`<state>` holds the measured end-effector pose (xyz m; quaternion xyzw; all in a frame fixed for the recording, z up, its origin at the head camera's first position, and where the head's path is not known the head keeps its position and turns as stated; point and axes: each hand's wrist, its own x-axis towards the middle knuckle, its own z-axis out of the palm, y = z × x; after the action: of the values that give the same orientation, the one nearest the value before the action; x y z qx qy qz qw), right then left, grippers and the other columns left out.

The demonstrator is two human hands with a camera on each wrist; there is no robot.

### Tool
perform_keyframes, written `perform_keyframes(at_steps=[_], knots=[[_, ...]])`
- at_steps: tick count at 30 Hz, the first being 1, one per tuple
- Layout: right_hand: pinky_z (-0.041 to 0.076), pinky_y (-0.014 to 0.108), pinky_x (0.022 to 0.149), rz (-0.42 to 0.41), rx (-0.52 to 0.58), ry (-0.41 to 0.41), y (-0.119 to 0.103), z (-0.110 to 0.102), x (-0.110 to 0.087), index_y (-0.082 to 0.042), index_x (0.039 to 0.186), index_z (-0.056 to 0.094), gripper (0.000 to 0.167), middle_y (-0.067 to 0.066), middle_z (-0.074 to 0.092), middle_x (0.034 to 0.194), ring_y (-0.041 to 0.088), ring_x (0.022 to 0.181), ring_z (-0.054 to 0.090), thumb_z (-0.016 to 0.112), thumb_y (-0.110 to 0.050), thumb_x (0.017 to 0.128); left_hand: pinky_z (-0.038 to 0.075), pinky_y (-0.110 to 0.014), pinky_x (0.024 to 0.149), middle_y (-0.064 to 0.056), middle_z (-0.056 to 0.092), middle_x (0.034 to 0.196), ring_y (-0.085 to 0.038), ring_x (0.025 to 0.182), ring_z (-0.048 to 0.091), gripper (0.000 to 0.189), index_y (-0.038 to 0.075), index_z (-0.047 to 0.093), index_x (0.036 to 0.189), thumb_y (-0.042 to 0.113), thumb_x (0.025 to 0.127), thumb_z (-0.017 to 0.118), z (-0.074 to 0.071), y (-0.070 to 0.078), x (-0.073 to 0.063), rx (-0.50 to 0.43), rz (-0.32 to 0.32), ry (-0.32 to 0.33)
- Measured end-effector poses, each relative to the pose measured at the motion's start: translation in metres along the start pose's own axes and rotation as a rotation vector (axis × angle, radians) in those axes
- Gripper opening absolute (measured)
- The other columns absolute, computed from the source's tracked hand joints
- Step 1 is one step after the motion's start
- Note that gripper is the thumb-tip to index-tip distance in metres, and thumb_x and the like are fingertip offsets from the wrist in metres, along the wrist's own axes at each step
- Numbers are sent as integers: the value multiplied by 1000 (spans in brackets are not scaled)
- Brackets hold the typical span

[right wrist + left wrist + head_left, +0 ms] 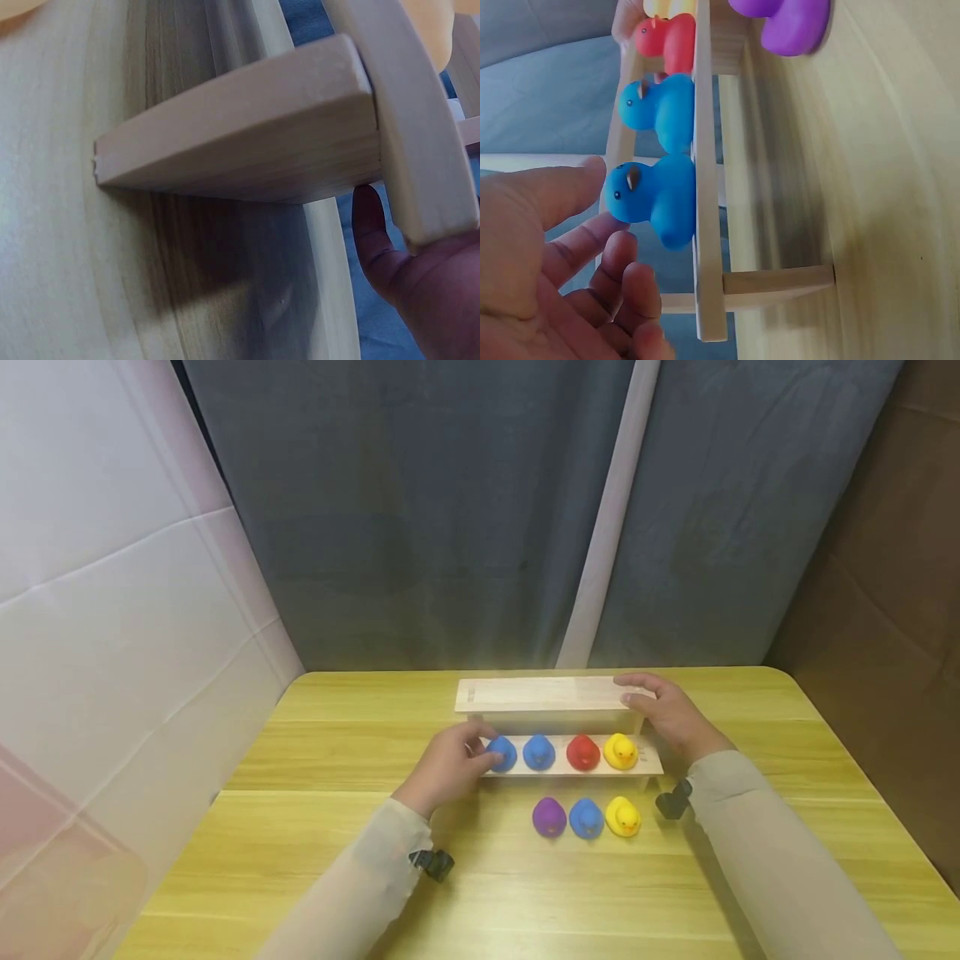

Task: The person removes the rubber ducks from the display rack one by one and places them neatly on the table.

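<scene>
Across the yellow wood-grained counter (pixel 247 860), at the left end of the lower board (pixel 652 765) of a wooden stand (pixel 247 142), sits the first blue duck (pixel 503 753), with the person's left grip (pixel 448 764) right at it. Thumb and forefinger bend to either side of its head, the other fingers loosely curled; I cannot tell whether they pinch it or are only very close. Rightward along that board come the second blue duck (pixel 538 753), the red duck (pixel 582 753) and the first yellow duck (pixel 621 752), all upright in a row.

Behind it, and higher, runs the upper board (pixel 543 695). The right grip (pixel 671 718) is at its right end, thumb and forefinger spread apart.

Nearer the person, three more ducks sit side by side on the counter: the purple duck (pixel 549 817), the third blue duck (pixel 586 819) and the second yellow duck (pixel 622 817). Both arms wear pale sleeves (pixel 352 885). A grey curtain (pixel 420 527) hangs at the back, between white cloth (pixel 112 468) on the left and a brown panel (pixel 892 577) on the right.
</scene>
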<state>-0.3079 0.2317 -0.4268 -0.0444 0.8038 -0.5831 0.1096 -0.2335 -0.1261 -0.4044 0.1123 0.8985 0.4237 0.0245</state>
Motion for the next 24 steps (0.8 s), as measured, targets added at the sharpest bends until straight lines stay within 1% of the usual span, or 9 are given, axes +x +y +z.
perform_keyframes(at_steps=[4,7,11,17,20,24], knots=[[21,64,127,-29,-6,2,-1,0,0,-18,153,52,47,11,37,167,39,152,36,57,-32,108,50,-32,62,-5,61,83,-18,71,56,22,10,74,115,15,94,80,2,-3,2,9,-4,-11],[22,63,127,-31,-6,2,-1,0,-1,-18,153,52,47,11,37,167,39,151,36,57,-32,108,49,-32,61,-5,60,81,-18,69,54,23,9,74,116,16,94,79,3,-4,3,17,-14,-20],[21,64,126,-7,-3,5,0,0,-1,-21,153,52,47,10,36,168,38,152,36,57,-34,108,48,-32,60,-5,58,79,-17,67,53,24,9,74,117,16,95,79,3,-4,4,33,-26,-26],[21,66,125,41,21,4,-2,1,-1,-26,152,51,46,7,37,168,38,152,36,57,-37,108,48,-32,61,-5,58,80,-18,69,53,20,10,74,113,16,95,79,4,-5,6,49,-23,-26],[21,67,125,53,19,-2,-1,1,0,-28,152,51,46,6,36,168,38,153,35,57,-38,108,48,-32,62,-5,59,80,-18,71,54,18,11,74,110,16,95,80,3,-4,5,50,-24,-23],[21,68,125,41,6,-5,0,1,1,-26,153,51,46,7,36,168,39,153,35,57,-37,108,49,-32,63,-5,59,82,-18,72,54,18,12,74,111,17,94,80,2,-2,3,48,-11,-23]])
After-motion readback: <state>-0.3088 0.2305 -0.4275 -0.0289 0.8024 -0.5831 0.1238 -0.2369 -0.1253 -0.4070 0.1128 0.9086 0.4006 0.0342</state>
